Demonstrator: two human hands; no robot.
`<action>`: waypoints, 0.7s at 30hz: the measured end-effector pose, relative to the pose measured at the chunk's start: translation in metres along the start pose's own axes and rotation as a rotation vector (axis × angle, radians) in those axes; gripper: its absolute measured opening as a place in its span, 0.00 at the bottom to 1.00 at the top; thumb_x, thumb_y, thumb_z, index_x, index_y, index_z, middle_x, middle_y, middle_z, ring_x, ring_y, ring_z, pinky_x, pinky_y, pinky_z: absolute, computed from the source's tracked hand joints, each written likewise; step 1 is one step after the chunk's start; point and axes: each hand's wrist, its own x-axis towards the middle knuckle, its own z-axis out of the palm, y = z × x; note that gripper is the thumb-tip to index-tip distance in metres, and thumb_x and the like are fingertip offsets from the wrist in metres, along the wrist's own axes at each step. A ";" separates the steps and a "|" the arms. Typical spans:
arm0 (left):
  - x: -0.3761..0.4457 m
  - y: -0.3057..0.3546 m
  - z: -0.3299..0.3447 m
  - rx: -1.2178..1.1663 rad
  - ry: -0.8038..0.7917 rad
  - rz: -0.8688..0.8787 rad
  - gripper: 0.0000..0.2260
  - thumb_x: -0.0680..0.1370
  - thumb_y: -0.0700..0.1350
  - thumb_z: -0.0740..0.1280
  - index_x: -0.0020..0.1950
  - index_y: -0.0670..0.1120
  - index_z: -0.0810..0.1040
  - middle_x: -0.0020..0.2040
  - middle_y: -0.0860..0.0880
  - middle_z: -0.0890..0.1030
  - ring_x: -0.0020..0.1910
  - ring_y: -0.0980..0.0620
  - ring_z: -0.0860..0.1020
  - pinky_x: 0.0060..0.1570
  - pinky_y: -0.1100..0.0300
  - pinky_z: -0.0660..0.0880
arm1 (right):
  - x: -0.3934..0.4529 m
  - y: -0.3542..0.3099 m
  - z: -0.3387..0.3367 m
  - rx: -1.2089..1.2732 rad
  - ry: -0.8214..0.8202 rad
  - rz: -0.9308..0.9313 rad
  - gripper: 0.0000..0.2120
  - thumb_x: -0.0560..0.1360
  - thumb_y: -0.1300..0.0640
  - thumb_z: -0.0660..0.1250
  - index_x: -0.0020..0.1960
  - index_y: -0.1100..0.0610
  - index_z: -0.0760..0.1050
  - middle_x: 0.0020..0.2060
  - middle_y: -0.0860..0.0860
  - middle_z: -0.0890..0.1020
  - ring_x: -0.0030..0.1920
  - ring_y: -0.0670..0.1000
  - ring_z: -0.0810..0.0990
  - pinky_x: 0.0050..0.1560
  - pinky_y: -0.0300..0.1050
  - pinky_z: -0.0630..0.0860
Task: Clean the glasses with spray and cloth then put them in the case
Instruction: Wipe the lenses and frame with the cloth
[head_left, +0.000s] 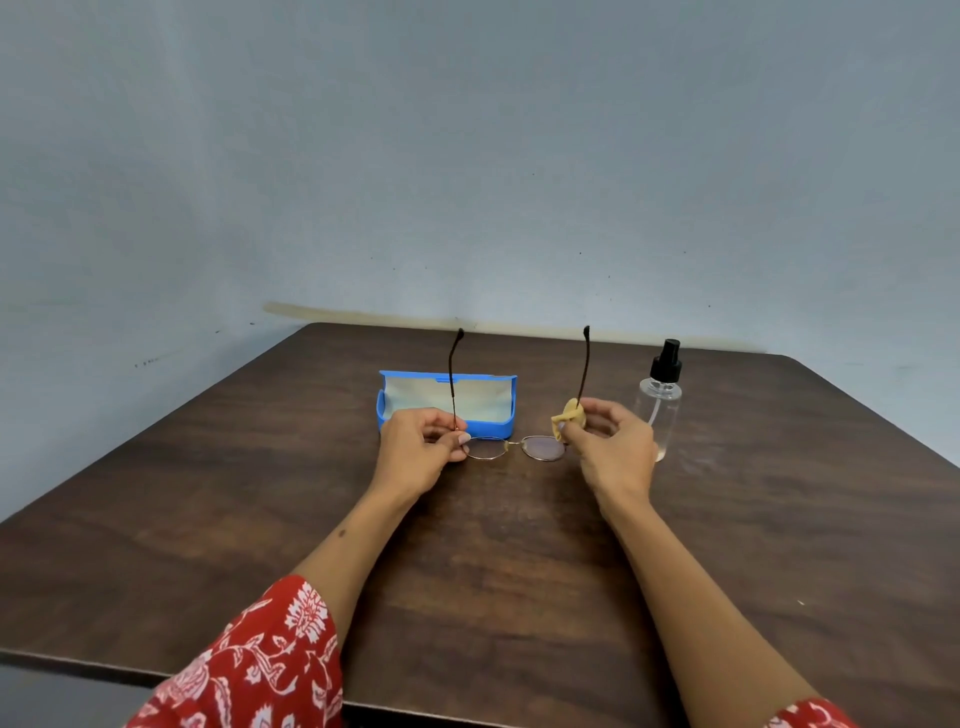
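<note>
Thin-rimmed glasses (511, 447) hang just above the table, lenses toward me, both dark temple arms pointing up and away. My left hand (423, 452) pinches the frame at the left lens hinge. My right hand (610, 447) presses a small yellow cloth (570, 415) against the right lens edge and hinge. Behind my left hand a blue case (498, 421) lies open, its pale lining showing. A clear spray bottle (660, 405) with a black pump top stands upright just right of my right hand.
A dark wooden table (467, 561) runs up to a pale blue-grey wall (467, 156) at the back. Red patterned sleeves (249, 670) show at the bottom edge of the view.
</note>
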 end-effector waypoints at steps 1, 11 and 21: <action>0.000 0.000 0.000 -0.004 -0.004 0.000 0.04 0.73 0.33 0.70 0.46 0.38 0.80 0.37 0.44 0.81 0.36 0.53 0.82 0.36 0.68 0.79 | 0.000 0.001 0.000 -0.016 0.003 0.005 0.13 0.66 0.66 0.74 0.47 0.54 0.79 0.41 0.52 0.85 0.41 0.45 0.82 0.44 0.38 0.79; -0.001 0.001 0.000 0.015 -0.018 0.007 0.04 0.73 0.33 0.70 0.46 0.39 0.80 0.39 0.44 0.82 0.37 0.52 0.82 0.37 0.67 0.80 | -0.001 -0.008 0.001 -0.008 0.068 -0.077 0.14 0.68 0.65 0.73 0.54 0.58 0.80 0.42 0.51 0.84 0.41 0.42 0.81 0.47 0.38 0.80; 0.000 0.002 0.000 0.018 -0.015 -0.011 0.05 0.73 0.34 0.70 0.47 0.40 0.81 0.41 0.44 0.82 0.37 0.53 0.82 0.39 0.68 0.79 | -0.003 -0.014 0.001 -0.065 0.127 -0.171 0.15 0.70 0.65 0.71 0.56 0.59 0.79 0.41 0.49 0.82 0.39 0.38 0.78 0.45 0.28 0.76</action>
